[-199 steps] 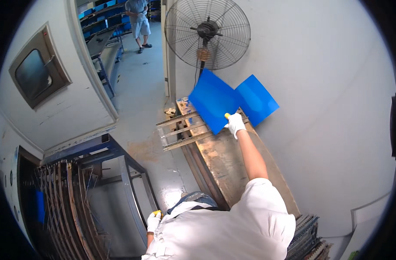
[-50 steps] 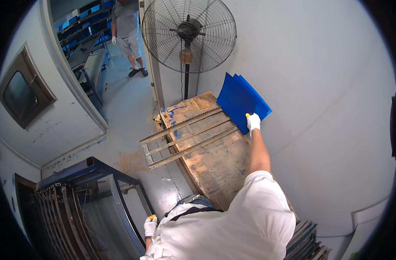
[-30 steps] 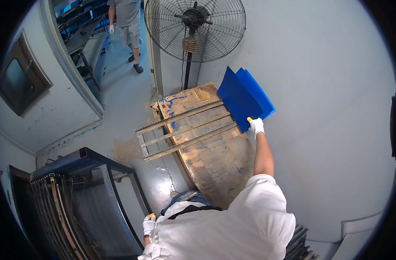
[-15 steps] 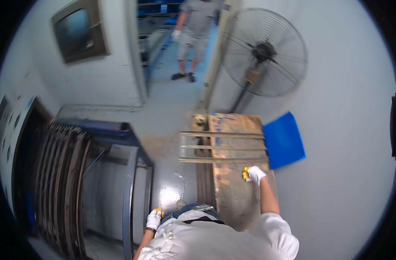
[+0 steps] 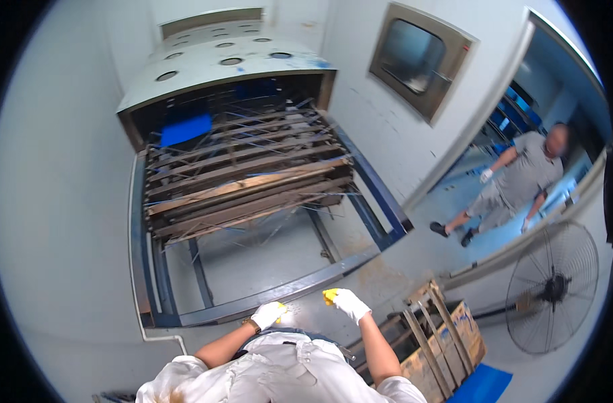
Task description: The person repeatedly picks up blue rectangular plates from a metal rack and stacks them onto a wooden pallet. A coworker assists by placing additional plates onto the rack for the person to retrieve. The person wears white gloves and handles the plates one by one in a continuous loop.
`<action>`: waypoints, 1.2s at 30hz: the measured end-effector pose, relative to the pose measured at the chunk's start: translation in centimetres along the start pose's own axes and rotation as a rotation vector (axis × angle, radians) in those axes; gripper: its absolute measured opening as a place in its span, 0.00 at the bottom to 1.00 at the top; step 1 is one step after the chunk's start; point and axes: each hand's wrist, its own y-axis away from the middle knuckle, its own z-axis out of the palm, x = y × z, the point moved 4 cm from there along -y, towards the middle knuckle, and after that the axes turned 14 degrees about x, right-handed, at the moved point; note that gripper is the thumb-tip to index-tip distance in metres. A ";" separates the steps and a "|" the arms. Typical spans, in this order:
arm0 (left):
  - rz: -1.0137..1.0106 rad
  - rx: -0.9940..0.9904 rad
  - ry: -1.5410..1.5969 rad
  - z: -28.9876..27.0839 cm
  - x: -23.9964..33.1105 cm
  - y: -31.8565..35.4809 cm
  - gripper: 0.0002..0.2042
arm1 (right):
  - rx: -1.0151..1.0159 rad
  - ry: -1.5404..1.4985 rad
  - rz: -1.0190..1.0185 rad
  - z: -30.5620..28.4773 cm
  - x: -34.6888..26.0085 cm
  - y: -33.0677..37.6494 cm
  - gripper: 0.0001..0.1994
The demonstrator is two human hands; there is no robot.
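Currently both gloved hands, left hand (image 5: 269,314) and right hand (image 5: 347,301), hang apart and empty above the blue steel frame (image 5: 273,293)

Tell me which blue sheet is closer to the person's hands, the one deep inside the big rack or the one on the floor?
The blue sheet on the floor, beside the wooden pallet, lies nearer the right hand. The other blue sheet sits far back inside the rack.
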 end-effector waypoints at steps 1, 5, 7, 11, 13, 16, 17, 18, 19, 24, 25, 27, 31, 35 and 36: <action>0.120 0.105 0.054 -1.2 -1.2 0.2 0.13 | -0.062 -0.006 0.014 1.6 -0.5 -1.0 0.13; -0.153 0.117 0.156 -5.2 -4.4 0.2 0.16 | -0.180 0.101 0.019 6.8 -5.1 -4.6 0.13; -0.195 0.135 0.269 -6.5 -6.3 0.0 0.15 | -0.240 -0.105 0.039 9.5 -6.5 -5.8 0.14; 0.076 0.236 0.095 -10.5 -5.5 -0.7 0.19 | -0.153 0.336 -0.232 13.4 -5.7 -9.5 0.18; 0.025 0.202 0.137 -13.0 -3.4 0.1 0.20 | -0.050 0.636 -0.259 14.8 -1.6 -12.2 0.22; -0.272 0.086 0.310 -14.8 -4.6 0.4 0.21 | -0.183 0.988 -0.106 16.9 1.9 -13.3 0.21; -0.269 0.068 0.278 -14.5 -6.3 0.2 0.21 | -0.158 1.029 -0.197 17.5 2.8 -13.5 0.20; -0.268 0.043 0.239 -14.8 -7.5 0.1 0.21 | -0.132 1.062 -0.283 18.1 4.2 -13.5 0.19; -0.159 0.040 0.297 -15.5 -6.6 0.3 0.20 | -0.100 1.087 -0.362 18.6 5.7 -13.5 0.19; -0.191 -0.140 0.083 -18.8 -7.5 -1.1 0.15 | -0.251 1.159 -0.379 19.7 6.7 -14.5 0.18; -0.214 -0.139 0.146 -20.0 -8.3 -1.1 0.15 | -0.277 1.158 -0.338 19.9 4.2 -14.1 0.18; -0.239 -0.144 0.210 -22.6 -9.5 -1.7 0.14 | -0.264 1.129 -0.241 19.9 1.9 -12.8 0.18; -0.220 -0.155 0.191 -26.1 -10.5 -4.5 0.13 | -0.226 1.114 -0.170 20.3 1.3 -13.7 0.18; -0.221 -0.207 0.156 -25.8 -13.8 -6.6 0.13 | -0.435 1.210 -0.197 20.3 1.5 -16.8 0.20; -0.201 -0.221 0.144 -25.6 -13.9 -6.9 0.13 | -0.497 1.215 -0.197 20.7 2.1 -17.7 0.22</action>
